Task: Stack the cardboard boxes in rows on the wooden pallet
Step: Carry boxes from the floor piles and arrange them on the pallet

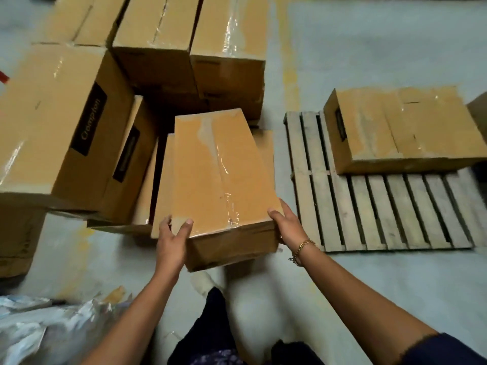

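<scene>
Both grips are clenched on one cardboard box [221, 175], at its near end. The left grip [171, 243] holds the left corner, thumb laid on the top face and fingers down the side. The right grip [288, 227] holds the right corner, thumb on the top edge, and the other fingers are hidden behind the box.

The held box is long, narrow and tan, with glossy clear tape along its top seam. It is slightly askew, its far end pointing toward the pile. It sits over a lower box [163, 185]; whether they touch I cannot tell. It is left of the wooden pallet [382, 206], not on it.

The grey floor [369, 48] carries everything. A pile of boxes [158, 35] fills the upper left, the nearest large one [52, 114] bearing a dark "Crompton" label. The slatted pallet lies to the right with a single taped box [400, 127] at its far side. Crumpled plastic wrap [39, 330] lies at lower left. A gold chain bracelet [303, 250] circles the right wrist.
</scene>
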`<control>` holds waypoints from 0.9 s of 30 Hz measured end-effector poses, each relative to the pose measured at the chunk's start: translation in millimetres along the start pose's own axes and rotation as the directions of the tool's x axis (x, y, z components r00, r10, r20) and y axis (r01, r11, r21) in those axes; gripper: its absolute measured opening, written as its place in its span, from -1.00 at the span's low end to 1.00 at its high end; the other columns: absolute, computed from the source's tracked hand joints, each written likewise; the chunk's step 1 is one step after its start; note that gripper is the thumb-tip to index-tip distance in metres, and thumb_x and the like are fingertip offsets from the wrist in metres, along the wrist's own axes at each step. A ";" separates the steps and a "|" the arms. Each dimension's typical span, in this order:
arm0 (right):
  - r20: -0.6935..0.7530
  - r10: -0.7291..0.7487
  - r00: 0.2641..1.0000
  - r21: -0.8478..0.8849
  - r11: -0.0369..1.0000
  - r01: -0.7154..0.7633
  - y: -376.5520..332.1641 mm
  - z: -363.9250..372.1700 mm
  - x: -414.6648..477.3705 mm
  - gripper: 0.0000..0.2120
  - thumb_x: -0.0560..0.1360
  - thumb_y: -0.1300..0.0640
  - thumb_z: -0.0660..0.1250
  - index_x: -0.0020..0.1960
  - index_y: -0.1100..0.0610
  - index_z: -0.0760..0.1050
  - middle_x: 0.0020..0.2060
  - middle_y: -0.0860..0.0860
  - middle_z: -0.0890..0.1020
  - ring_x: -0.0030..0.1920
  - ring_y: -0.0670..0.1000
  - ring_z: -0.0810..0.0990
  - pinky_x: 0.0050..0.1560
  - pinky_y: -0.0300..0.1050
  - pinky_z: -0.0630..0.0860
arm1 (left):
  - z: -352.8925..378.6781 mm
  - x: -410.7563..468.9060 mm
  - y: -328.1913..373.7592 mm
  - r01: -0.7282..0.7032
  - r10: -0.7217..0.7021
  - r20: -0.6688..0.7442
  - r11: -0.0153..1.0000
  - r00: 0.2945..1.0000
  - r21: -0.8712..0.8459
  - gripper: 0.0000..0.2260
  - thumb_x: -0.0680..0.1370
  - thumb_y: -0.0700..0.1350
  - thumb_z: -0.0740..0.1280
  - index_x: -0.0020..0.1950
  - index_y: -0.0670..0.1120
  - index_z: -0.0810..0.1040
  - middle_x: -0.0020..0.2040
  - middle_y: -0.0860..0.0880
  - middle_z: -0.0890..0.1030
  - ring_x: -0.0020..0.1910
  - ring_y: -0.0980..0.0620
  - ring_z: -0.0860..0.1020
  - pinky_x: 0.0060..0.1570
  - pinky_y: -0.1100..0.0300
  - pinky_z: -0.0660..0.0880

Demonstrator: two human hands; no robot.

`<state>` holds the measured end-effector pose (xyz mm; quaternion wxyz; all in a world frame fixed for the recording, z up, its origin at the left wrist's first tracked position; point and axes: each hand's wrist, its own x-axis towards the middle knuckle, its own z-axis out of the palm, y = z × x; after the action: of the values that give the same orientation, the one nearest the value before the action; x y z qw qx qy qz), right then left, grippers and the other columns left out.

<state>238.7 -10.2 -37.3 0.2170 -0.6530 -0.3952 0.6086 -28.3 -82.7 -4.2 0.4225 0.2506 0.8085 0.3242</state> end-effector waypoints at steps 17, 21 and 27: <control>-0.197 0.098 0.976 0.084 0.993 -0.083 99.6 -306.3 -34.7 -0.32 0.32 -0.39 0.33 0.42 -0.36 0.31 0.32 -0.18 0.55 0.30 0.00 0.54 0.33 0.21 0.48 | 269.2 -121.3 49.8 -0.098 0.077 0.292 0.993 0.953 0.059 -0.24 0.54 0.35 0.28 0.64 0.02 0.17 0.62 -0.06 0.22 0.57 -0.14 0.23 0.51 -0.17 0.21; -0.186 0.123 0.975 0.103 0.989 -0.105 83.9 -337.4 5.7 -0.46 0.41 -0.27 0.32 0.38 -0.31 0.39 0.23 -0.19 0.61 0.25 -0.01 0.58 0.32 0.23 0.49 | 321.9 -87.7 64.9 -0.114 0.080 0.326 0.990 0.942 0.085 -0.35 0.63 0.20 0.28 0.63 -0.04 0.18 0.61 -0.07 0.25 0.57 -0.11 0.24 0.48 -0.06 0.20; -0.185 0.180 0.966 0.115 0.980 -0.161 84.7 -383.0 114.9 -0.57 0.39 -0.24 0.32 0.26 -0.41 0.43 0.18 -0.15 0.64 0.19 0.02 0.61 0.30 0.25 0.50 | 407.9 -11.4 87.8 -0.111 0.066 0.360 0.988 0.931 0.106 -0.48 0.59 0.28 0.27 0.49 0.10 0.39 0.43 0.05 0.47 0.42 -0.06 0.43 0.42 -0.11 0.36</control>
<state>624.0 104.8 -110.4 0.2332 -0.7294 -0.2838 0.5770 334.1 95.3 -110.3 0.5301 0.3670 0.7253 0.2414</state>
